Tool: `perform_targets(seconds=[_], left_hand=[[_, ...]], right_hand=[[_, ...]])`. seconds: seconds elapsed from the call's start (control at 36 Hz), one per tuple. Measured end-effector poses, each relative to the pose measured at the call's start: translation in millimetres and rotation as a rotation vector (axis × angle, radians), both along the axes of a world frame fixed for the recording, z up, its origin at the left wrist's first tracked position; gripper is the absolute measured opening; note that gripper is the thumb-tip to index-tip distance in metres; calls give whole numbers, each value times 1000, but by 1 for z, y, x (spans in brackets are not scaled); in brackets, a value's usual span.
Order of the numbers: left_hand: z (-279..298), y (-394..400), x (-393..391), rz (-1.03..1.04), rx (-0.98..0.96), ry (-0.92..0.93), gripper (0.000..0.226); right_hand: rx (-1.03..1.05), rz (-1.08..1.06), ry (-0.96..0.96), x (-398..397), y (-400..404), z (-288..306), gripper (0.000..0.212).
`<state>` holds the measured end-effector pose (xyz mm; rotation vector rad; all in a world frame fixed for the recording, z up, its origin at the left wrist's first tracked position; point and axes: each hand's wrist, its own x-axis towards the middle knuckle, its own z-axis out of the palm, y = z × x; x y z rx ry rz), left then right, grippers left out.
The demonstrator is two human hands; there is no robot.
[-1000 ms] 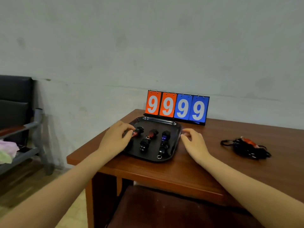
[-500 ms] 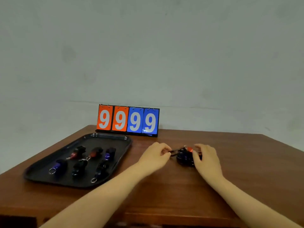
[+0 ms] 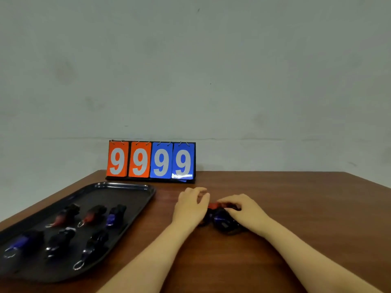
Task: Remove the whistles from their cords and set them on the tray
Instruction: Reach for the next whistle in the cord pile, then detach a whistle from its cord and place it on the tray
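A flip scoreboard (image 3: pixel 152 160) stands upright at the far edge of the brown wooden table (image 3: pixel 296 208), left of centre. It shows 4 cards side by side, each reading 9: the 2 on the left are orange, the 2 on the right blue, all hung on small wire rings. Right behind it rises a plain grey-green wall (image 3: pixel 211 70), scuffed in places.

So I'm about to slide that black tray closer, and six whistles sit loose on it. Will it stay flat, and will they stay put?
The tray looks like stiff, shallow plastic, so it probably slides flat on the smooth table. The whistles lie loose on its slick floor, so a quick push may scatter them, though the raised rim should catch them. It is likely light.
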<state>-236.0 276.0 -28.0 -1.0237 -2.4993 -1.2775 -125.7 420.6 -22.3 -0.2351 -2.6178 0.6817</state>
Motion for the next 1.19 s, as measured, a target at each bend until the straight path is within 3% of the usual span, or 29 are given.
perform_targets(seconds=[0.14,0.33,0.42,0.53,0.61,0.69,0.78,0.86,0.89,0.97,1.03,1.14,1.19], left_hand=[[-1,-1,0,-41,-200,-8,48],[9,-11,5,-162,-230,-92,22],[17,-16,7,-179,-1,-252,32],[46,-22,15,-112,659,-568,20],[60,-26,20,-226,964,-726,22],[65,-25,29,-356,1020,-785,18],[66,-22,32,-415,1037,-801,24],[68,-24,31,-405,1068,-816,29],[68,-26,30,-381,1073,-813,29],[68,-30,23,-282,1049,-743,25],[65,-32,17,-195,973,-640,24],[51,-31,9,-38,653,-257,25],[43,-30,8,7,494,-71,17]], right_hand=[[-218,36,131,2,2,-2,44],[-72,-34,113,0,-5,-1,35],[-13,-38,139,4,-7,2,33],[-60,-53,231,9,-16,13,28],[-173,2,254,8,-28,19,28],[-217,88,200,4,-46,18,36],[-110,183,61,2,-63,15,45],[-22,280,-27,6,-69,16,16],[5,286,-44,7,-68,16,10],[59,235,-109,11,-60,18,19],[-4,183,-75,13,-57,21,22],[-560,114,195,15,-51,37,36],[-898,218,267,19,-44,44,41]])
